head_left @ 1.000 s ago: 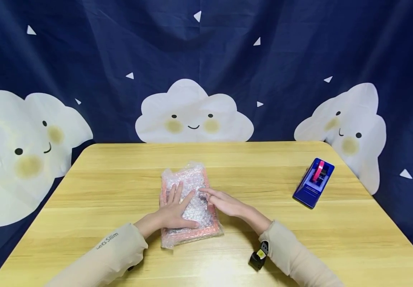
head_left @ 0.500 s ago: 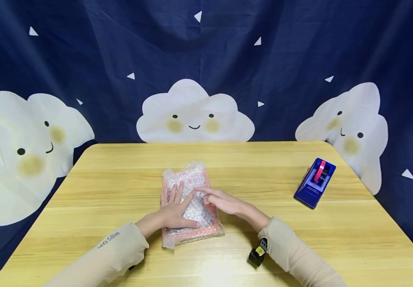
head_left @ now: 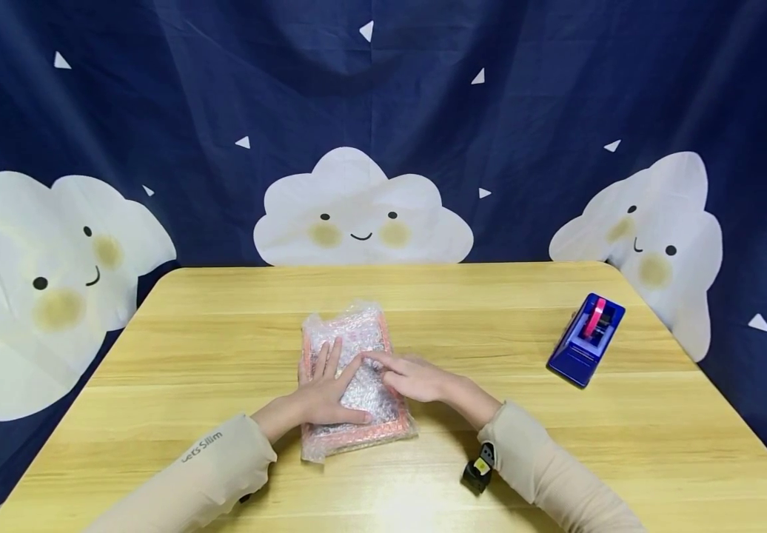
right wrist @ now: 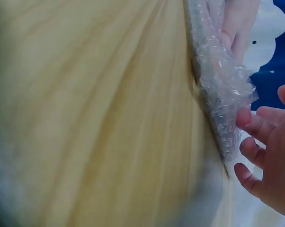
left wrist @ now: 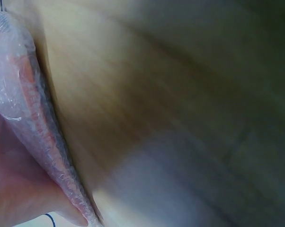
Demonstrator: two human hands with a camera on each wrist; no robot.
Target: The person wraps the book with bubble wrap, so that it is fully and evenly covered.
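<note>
A flat rectangular package [head_left: 372, 403] in clear bubble wrap, with an orange-pink border showing through, lies on the table in the head view. My left hand [head_left: 323, 394] rests flat on it with fingers spread. From the right, my right hand [head_left: 420, 380] reaches over the package's edge, its extended index fingertip close to the left index fingertip. In the right wrist view, a fingertip of the right hand [right wrist: 275, 151] touches the crinkled wrap [right wrist: 223, 90], and the other fingers are loosely bent. The left wrist view shows the left hand [left wrist: 19, 189] against the package's side [left wrist: 36, 113].
A blue tape dispenser [head_left: 585, 344] with a pink-red roll stands toward the right side of the wooden table [head_left: 223, 311]. Behind the table hangs a dark blue curtain [head_left: 423, 111] with white clouds. A black wrist camera [head_left: 477, 472] sits under the right cuff.
My right index fingertip has slid slightly left over the wrap, toward the left hand's index finger. The left hand and the package stay where they were.
</note>
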